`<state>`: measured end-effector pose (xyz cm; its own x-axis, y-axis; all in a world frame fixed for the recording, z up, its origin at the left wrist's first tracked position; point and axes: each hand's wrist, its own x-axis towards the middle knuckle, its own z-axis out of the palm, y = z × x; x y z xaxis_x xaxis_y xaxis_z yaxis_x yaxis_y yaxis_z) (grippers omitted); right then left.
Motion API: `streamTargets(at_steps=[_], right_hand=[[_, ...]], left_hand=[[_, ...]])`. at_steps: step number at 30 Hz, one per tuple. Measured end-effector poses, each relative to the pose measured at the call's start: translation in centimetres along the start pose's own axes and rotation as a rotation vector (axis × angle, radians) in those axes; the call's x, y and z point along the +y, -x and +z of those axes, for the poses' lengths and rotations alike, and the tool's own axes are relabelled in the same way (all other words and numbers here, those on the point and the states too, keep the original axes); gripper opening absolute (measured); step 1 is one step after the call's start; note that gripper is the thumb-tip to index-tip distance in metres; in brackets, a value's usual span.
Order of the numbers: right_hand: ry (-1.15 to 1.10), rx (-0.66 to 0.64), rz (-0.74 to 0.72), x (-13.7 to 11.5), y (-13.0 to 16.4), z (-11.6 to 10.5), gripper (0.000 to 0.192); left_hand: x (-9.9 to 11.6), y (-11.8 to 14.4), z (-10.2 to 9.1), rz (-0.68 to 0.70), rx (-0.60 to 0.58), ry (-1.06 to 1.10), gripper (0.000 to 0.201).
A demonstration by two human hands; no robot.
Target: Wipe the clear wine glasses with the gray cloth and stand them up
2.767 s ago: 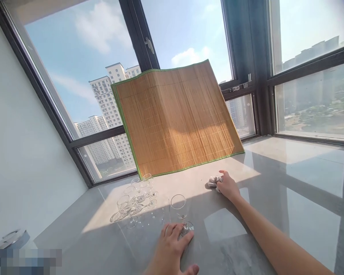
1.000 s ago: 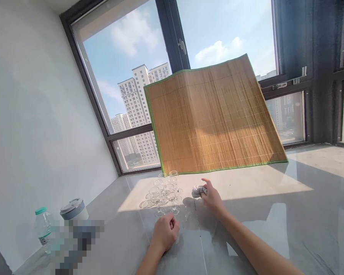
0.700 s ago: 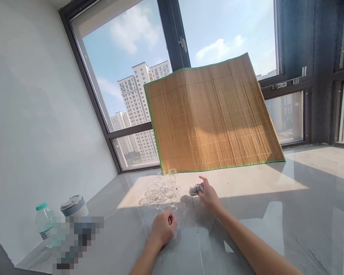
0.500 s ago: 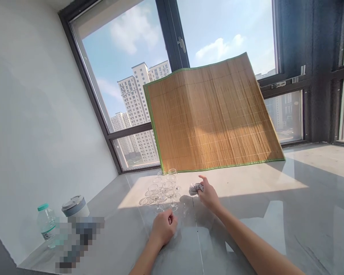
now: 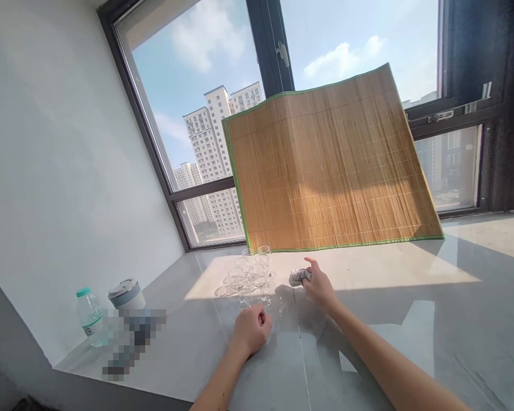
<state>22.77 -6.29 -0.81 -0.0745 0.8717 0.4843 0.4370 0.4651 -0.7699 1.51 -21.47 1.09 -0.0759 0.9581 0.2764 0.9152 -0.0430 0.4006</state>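
Note:
My right hand (image 5: 320, 287) is closed round a crumpled grey-white cloth (image 5: 298, 277), with its index finger stretched out and pointing up. The cloth is close to the tiled surface, right of a cluster of small clear stemmed glasses (image 5: 257, 275). Several glasses stand close together, overlapping so that some are partly hidden. Just in front of them, my left hand (image 5: 252, 330) rests in a loose fist on the surface. No object shows in its curled fingers.
A bamboo mat (image 5: 334, 165) with green edging leans on the window behind the glasses. At the left, a clear bottle with a teal cap (image 5: 89, 319) and a lidded cup (image 5: 126, 294) stand beside a blurred-out patch. The tiled ledge (image 5: 175, 365) has a front edge at lower left.
The whole view has shifted, so the scene sits slightly further right and higher. Both hands keep nearly the same pose and place beside the glasses; the cloth stays in the right hand.

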Motion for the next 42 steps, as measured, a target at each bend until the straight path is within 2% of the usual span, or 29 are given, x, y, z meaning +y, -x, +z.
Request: streamTargets(at_steps=[11,15,19,24,31,35,39,42], right_hand=[[-0.001,-0.028,0.015,-0.5,0.5,-0.4,0.062],[-0.002,-0.024,0.035,-0.6,0.5,-0.3,0.062],[-0.012,-0.035,0.030,-0.6,0.4,-0.3,0.063],[-0.027,-0.028,0.041,-0.7,0.2,-0.4,0.063],[-0.032,-0.030,0.026,-0.8,0.5,-0.1,0.062],[-0.035,-0.036,0.029,-0.7,0.5,0.0,0.062],[-0.027,-0.018,0.021,-0.6,0.4,0.1,0.061],[-0.025,-0.018,0.016,-0.5,0.4,0.1,0.060]], left_hand=[[0.3,0.1,0.0,-0.013,0.004,0.060,0.021],[-0.7,-0.5,0.1,-0.074,0.021,0.272,0.022],[-1.9,-1.3,0.2,-0.166,0.063,0.535,0.014],[-2.7,-2.3,0.4,-0.236,0.058,0.671,0.020],[-2.5,-3.7,1.1,-0.240,0.060,0.577,0.048],[-2.1,-4.9,1.8,-0.226,0.062,0.466,0.055],[-2.0,-6.2,2.4,-0.261,0.064,0.366,0.053],[-1.9,-6.6,2.6,-0.286,0.075,0.312,0.038]])
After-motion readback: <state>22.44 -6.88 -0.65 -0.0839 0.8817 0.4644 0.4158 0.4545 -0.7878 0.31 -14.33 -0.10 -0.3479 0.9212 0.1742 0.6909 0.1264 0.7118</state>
